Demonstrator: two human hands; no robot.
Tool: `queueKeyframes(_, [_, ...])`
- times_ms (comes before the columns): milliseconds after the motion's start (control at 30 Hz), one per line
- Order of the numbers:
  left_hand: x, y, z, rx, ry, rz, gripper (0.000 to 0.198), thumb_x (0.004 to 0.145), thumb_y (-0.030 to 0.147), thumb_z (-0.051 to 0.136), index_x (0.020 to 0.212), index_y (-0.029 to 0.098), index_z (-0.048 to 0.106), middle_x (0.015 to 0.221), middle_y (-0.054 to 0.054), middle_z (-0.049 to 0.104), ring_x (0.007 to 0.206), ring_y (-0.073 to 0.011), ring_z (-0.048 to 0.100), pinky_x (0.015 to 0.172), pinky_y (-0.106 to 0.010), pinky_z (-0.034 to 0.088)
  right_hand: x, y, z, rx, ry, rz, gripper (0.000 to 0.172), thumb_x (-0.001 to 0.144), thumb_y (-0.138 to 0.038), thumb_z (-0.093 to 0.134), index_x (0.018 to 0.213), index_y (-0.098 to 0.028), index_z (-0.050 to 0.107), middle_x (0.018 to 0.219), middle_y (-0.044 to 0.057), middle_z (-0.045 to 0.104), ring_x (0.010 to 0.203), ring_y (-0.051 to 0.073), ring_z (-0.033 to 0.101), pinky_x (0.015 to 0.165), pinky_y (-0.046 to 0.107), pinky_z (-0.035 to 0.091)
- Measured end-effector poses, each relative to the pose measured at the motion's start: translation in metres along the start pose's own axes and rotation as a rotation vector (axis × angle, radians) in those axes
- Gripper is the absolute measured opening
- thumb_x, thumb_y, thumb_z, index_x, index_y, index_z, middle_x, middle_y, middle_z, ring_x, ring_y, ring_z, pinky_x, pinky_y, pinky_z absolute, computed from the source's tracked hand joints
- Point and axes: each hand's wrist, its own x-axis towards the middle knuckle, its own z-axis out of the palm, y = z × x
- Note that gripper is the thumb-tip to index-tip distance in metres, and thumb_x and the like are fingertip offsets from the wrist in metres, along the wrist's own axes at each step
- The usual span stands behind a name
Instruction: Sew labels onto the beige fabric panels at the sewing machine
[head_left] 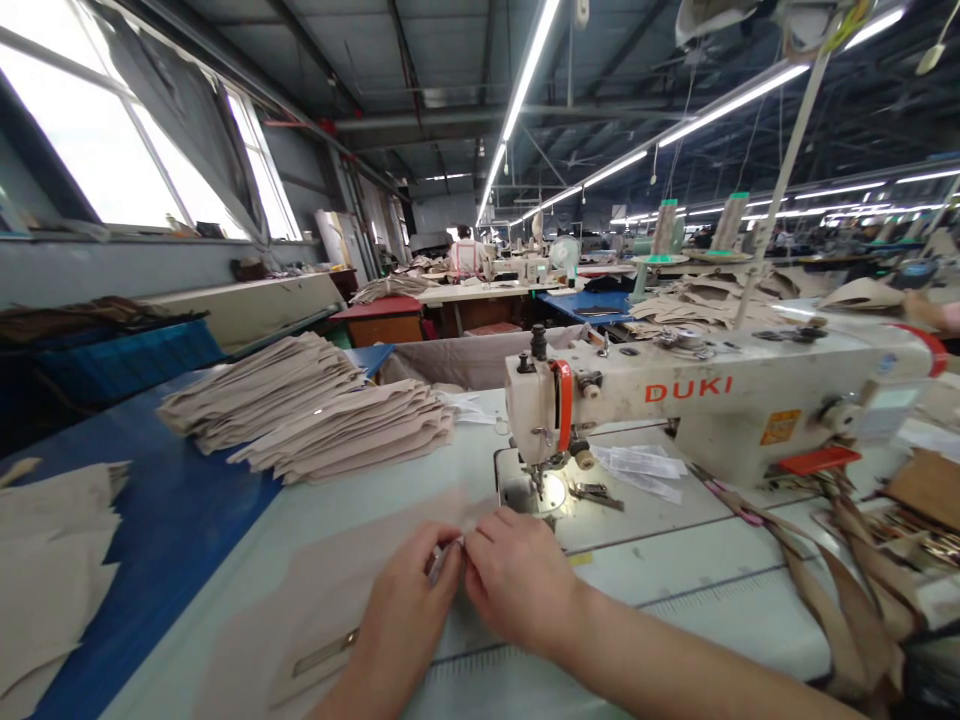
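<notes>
My left hand point(411, 592) and my right hand point(517, 575) meet just in front of the sewing machine's needle area point(541, 485). Their fingertips are pinched together around something small and pale, mostly covered by the fingers. Beneath and left of my left hand, a thin beige fabric panel point(322, 575) lies flat on the pale machine table point(225, 590). Near my left wrist, the panel has a long narrow slot with a metal zipper pull point(349, 638). The white sewing machine point(720, 400) stands directly beyond my hands, its work light shining on the needle plate.
Stacked beige fabric pieces point(352, 430) lie at the back left; more pieces point(52, 570) rest on the blue surface point(172, 540). White labels point(641, 468) and a small metal tool point(596, 494) lie beside the needle. Beige straps point(847, 580) hang at right. A person point(466, 255) sits farther back.
</notes>
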Motion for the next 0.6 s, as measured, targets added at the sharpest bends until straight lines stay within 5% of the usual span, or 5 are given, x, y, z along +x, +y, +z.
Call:
queueKeyframes(267, [-0.005,-0.020,0.008,0.172,0.006,0.499,0.026,0.097,0.028,0.036,0.096,0.023,0.062,0.085,-0.003,0.070,0.073,-0.0167,0.069,0.067,-0.025,0.054,-0.007,0.020,-0.024,-0.062,0.015,-0.039,0.014,0.089,-0.014,0.056,0.076,-0.017,0.062,0.076,0.006,0.063,0.078,0.022,0.058,0.066,0.031,0.044])
queueKeyframes(600, [-0.008,-0.007,0.012,0.552,-0.211,0.479,0.036,0.084,0.002,0.038,0.096,0.023,0.065,0.091,-0.003,0.066,0.077,-0.0174,0.066,0.068,-0.026,0.052,-0.026,0.036,-0.049,-0.026,-0.127,-0.217,0.013,0.090,-0.017,0.055,0.080,-0.016,0.063,0.083,0.004,0.064,0.079,0.020,0.054,0.072,0.031,0.043])
